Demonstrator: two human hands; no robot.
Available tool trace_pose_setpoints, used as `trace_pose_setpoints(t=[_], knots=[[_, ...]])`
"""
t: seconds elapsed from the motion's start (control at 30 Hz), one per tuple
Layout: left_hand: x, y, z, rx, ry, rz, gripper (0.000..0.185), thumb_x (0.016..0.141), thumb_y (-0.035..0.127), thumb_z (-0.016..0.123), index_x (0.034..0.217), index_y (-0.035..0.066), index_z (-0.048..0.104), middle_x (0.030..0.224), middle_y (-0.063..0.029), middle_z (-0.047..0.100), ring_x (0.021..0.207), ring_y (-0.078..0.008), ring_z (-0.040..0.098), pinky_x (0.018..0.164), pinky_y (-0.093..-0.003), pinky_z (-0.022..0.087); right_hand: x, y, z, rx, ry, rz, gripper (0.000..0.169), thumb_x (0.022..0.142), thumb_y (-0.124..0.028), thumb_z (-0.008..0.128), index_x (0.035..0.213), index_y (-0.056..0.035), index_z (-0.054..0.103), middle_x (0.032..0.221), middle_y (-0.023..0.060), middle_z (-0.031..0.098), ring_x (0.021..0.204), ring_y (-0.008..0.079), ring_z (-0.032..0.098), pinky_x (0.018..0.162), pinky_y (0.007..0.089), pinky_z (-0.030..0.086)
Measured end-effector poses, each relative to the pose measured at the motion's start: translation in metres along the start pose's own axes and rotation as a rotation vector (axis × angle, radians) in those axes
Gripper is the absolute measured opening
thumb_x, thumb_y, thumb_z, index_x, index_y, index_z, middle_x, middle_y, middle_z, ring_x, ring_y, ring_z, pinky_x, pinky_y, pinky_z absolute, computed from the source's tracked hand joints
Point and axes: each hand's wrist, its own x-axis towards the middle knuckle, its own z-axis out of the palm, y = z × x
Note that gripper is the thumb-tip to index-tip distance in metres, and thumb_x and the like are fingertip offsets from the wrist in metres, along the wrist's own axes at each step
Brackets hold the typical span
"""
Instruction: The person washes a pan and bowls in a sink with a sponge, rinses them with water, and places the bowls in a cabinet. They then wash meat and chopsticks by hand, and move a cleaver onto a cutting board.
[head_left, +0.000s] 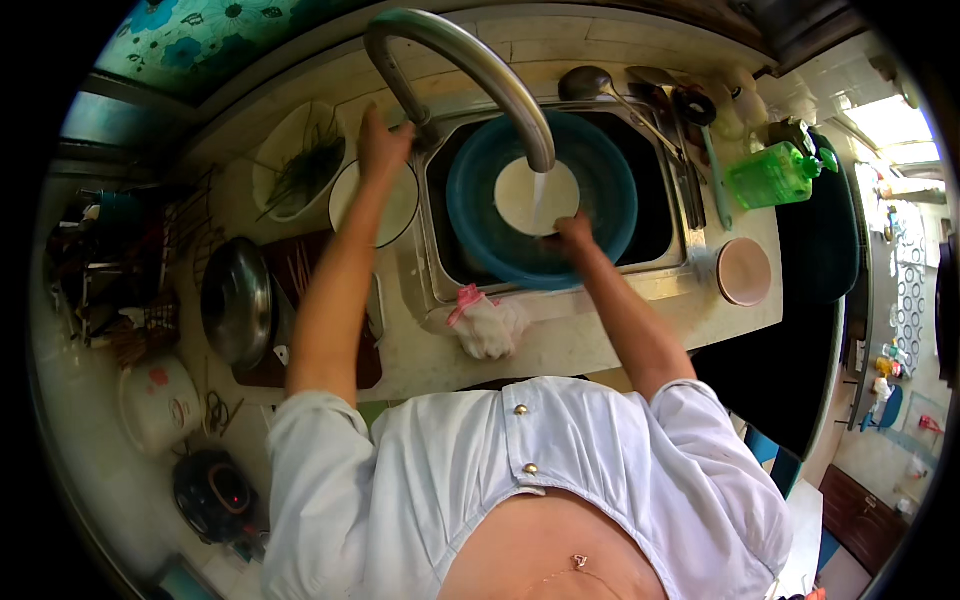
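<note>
Water runs from the curved metal faucet (480, 60) into a white bowl (525, 187), which is inside a blue plastic basin (465, 217) set in the stainless steel sink (435, 277). At the bowl's lower right rim, my right hand (574, 232) grips it. My left hand (385, 146) is beside the faucet's base, fingers apart, above a dark-rimmed white bowl (375, 206) on the counter; nothing shows in it. A wet white cloth with a pink edge (489, 324) lies at the sink's front edge.
Left are a bowl of green stalks (307, 165), a metal lid (238, 300) and a brown cutting board (356, 360). Ladles (589, 84) and other utensils line the sink's right side, near a green soap bottle (769, 178) and a pink bowl (744, 271).
</note>
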Motion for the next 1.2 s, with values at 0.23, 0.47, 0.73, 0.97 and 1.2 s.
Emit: trace_pose_setpoints(t=[0.23, 0.47, 0.73, 0.97, 1.2], knots=[[-0.14, 0.002, 0.108, -0.25, -0.215, 0.072, 0.075, 0.068, 0.015, 0.07, 0.129, -0.003, 0.029, 0.131, -0.0234, 0.035, 0.121, -0.0336, 0.036, 0.099, -0.0376, 0.03, -0.039, -0.015, 0.036, 0.368, 0.012, -0.195, 0.051, 0.072, 0.006, 0.038, 0.12, -0.0097, 0.037, 0.109, 0.0135, 0.051, 0.089, 0.0306, 0.058, 0.059, 0.04, 0.056], [-0.079, -0.002, 0.16, -0.403, -0.372, -0.503, 0.053, 0.07, 0.017, 0.068, 0.117, 0.001, 0.046, 0.106, -0.012, 0.057, 0.095, -0.0223, 0.056, 0.077, -0.0335, 0.047, -0.078, -0.084, 0.027, -0.362, 0.171, -0.361, 0.052, 0.072, 0.0, 0.042, 0.122, -0.0121, 0.035, 0.105, 0.0168, 0.054, 0.084, 0.0284, 0.06, 0.056, 0.0347, 0.051], [-0.124, 0.009, 0.233, -1.18, -0.693, -0.951, 0.038, 0.084, 0.022, 0.051, 0.121, 0.016, 0.045, 0.108, -0.0063, 0.052, 0.098, -0.0174, 0.051, 0.075, -0.0304, 0.045, -0.051, -0.066, 0.007, -0.604, 0.407, -0.752, 0.062, 0.073, -0.002, 0.044, 0.131, -0.0181, 0.028, 0.108, 0.0191, 0.056, 0.089, 0.04, 0.056, 0.076, 0.0442, 0.045], [-0.055, 0.014, 0.188, -0.259, -0.162, 0.464, 0.044, 0.07, 0.005, 0.063, 0.113, 0.01, 0.053, 0.111, -0.0072, 0.056, 0.105, -0.0233, 0.05, 0.083, -0.034, 0.043, -0.04, -0.082, -0.027, -1.31, 0.455, -0.808, 0.06, 0.078, -0.004, 0.044, 0.132, -0.0226, 0.027, 0.096, 0.0215, 0.054, 0.072, 0.0394, 0.059, 0.061, 0.0464, 0.048], [-0.098, -0.015, 0.204, -0.367, -0.338, -0.081, 0.043, 0.071, 0.004, 0.059, 0.114, 0.004, 0.052, 0.111, -0.0144, 0.055, 0.103, -0.0287, 0.052, 0.087, -0.0357, 0.043, 0.012, -0.029, -0.039, -1.076, 0.421, -0.412, 0.052, 0.074, -0.003, 0.05, 0.123, -0.0169, 0.039, 0.082, 0.0156, 0.055, 0.066, 0.0323, 0.06, 0.054, 0.0446, 0.048]])
